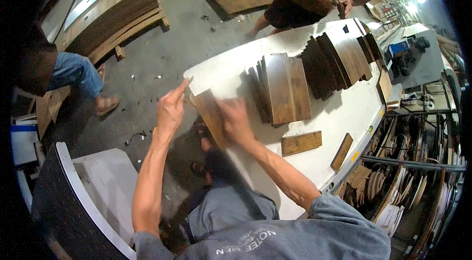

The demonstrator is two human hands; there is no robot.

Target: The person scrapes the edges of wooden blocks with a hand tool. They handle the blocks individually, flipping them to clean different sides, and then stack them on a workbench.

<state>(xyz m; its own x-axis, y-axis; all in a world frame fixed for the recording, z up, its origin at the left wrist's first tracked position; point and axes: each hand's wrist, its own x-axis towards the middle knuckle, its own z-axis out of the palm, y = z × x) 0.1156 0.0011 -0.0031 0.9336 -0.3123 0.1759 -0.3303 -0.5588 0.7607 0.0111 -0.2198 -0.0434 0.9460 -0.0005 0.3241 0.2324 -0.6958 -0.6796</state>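
Left hand [170, 111] by the corner of the white table [216, 69], pointing finger out straight, others curled; can't tell if pinching anything. Right hand [237, 121] all blurry, at the brown wood board [209, 111] on the table's left edge, partly hiding its side; can't tell if pinching or spread.

white lettering [251, 242] | several lines | front of grey shirt [314, 233]
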